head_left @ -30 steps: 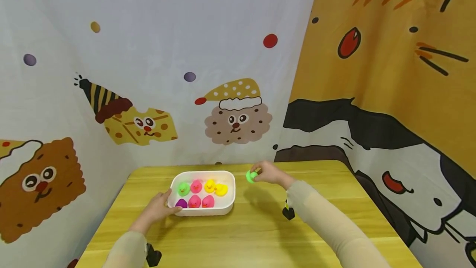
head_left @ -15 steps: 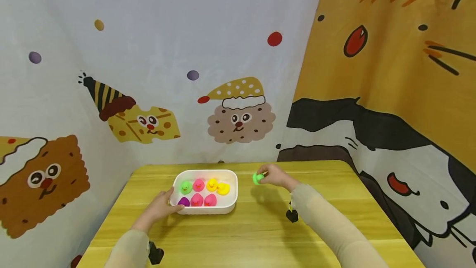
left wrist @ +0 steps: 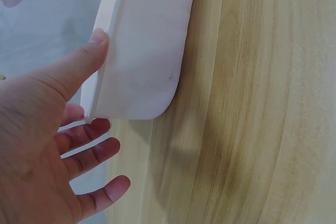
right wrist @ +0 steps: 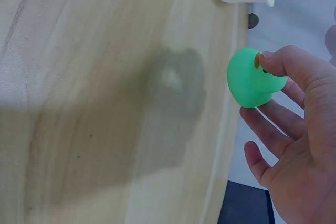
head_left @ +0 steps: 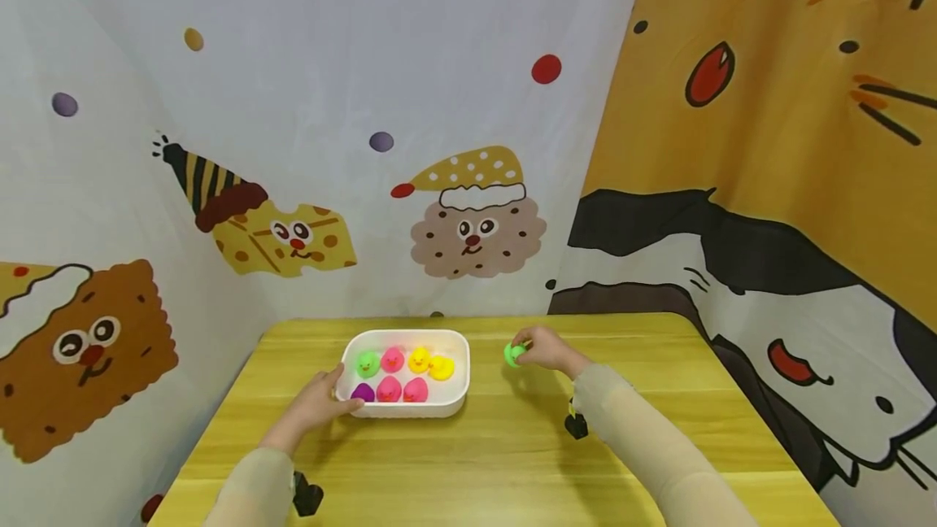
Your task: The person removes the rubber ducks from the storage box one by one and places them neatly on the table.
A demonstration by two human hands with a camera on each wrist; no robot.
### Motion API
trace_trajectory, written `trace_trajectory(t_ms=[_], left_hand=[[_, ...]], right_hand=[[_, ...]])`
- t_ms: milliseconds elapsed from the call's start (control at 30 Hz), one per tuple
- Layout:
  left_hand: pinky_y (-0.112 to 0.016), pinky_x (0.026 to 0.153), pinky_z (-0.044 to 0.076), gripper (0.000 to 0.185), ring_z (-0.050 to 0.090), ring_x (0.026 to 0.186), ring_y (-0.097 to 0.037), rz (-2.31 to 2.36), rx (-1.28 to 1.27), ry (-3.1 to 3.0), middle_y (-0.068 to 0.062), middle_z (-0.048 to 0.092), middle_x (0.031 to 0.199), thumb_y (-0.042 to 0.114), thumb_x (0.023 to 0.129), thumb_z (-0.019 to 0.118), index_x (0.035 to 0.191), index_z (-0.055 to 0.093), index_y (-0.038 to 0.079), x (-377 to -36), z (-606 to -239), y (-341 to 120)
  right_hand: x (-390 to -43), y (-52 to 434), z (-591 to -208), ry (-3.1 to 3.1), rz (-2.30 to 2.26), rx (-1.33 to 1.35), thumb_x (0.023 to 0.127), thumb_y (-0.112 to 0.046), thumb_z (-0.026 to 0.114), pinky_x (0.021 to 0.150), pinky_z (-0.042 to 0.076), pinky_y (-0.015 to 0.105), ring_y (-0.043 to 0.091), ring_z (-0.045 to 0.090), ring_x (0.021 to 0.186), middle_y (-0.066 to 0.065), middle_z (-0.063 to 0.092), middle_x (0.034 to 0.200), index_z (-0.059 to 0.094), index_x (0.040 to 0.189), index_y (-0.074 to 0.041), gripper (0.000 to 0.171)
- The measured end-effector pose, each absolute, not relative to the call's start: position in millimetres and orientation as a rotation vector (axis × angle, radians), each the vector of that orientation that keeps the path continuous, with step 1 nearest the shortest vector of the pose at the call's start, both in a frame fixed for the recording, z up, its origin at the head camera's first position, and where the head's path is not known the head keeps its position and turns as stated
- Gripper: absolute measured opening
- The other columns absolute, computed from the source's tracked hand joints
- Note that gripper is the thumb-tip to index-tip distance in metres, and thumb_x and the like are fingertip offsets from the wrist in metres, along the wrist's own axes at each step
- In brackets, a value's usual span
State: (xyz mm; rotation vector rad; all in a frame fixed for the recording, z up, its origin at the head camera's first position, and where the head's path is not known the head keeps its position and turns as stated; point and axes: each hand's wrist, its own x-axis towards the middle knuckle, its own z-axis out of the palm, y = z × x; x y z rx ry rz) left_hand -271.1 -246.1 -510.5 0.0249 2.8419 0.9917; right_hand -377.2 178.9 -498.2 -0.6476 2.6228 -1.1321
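A white tray [head_left: 410, 411] on the yellow wooden table [head_left: 498, 462] holds several small rubber ducks: green [head_left: 367, 363], pink, yellow and purple. My left hand [head_left: 333, 397] is at the tray's near left corner. Its thumb [left wrist: 89, 56] rests on the tray [left wrist: 149, 51] rim, and the other fingers [left wrist: 94, 153] lie straight beside the corner. My right hand [head_left: 524, 350] is to the right of the tray, just above the table. It pinches a green duck [head_left: 515, 354] between thumb and fingers. In the right wrist view the green duck [right wrist: 252, 80] sits at the fingertips of my right hand [right wrist: 268, 80].
Cartoon-printed cloth walls [head_left: 454, 145] close off the table at the back and on both sides. The table's back edge runs just behind the tray. Bare wood lies in front of the tray and to the right of my right hand.
My right hand has carried the green duck slightly to the right, away from the tray. My left hand has stayed at the tray's corner.
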Motion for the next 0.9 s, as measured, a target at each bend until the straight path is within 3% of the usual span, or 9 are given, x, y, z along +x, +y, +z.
trace_trajectory(t_ms=[233,900], left_hand=[[-0.057,0.091,0.029,0.100,0.039,0.110,-0.041,0.961,0.069,2.873,-0.030,0.034,0.126,0.058,0.069,0.062,0.137,0.022,-0.002,-271.9,-503.0,-246.7],[-0.058,0.091,0.028,0.103,0.035,0.114,-0.044,0.944,0.026,2.843,-0.031,0.029,0.130,0.063,0.066,0.061,0.139,0.021,0.001,-273.3,-506.0,-245.2]], right_hand=[[-375.7,177.0,-503.1,2.656,-1.103,-0.660,0.073,-0.006,0.067,0.061,0.048,0.028,0.016,0.056,0.077,0.006,0.061,0.094,0.063,0.093,-0.003,0.021],[-363.9,175.0,-528.0,2.612,-1.057,-0.659,0.072,-0.004,0.067,0.064,0.048,0.027,0.020,0.057,0.083,0.008,0.060,0.097,0.064,0.096,-0.002,0.024]])
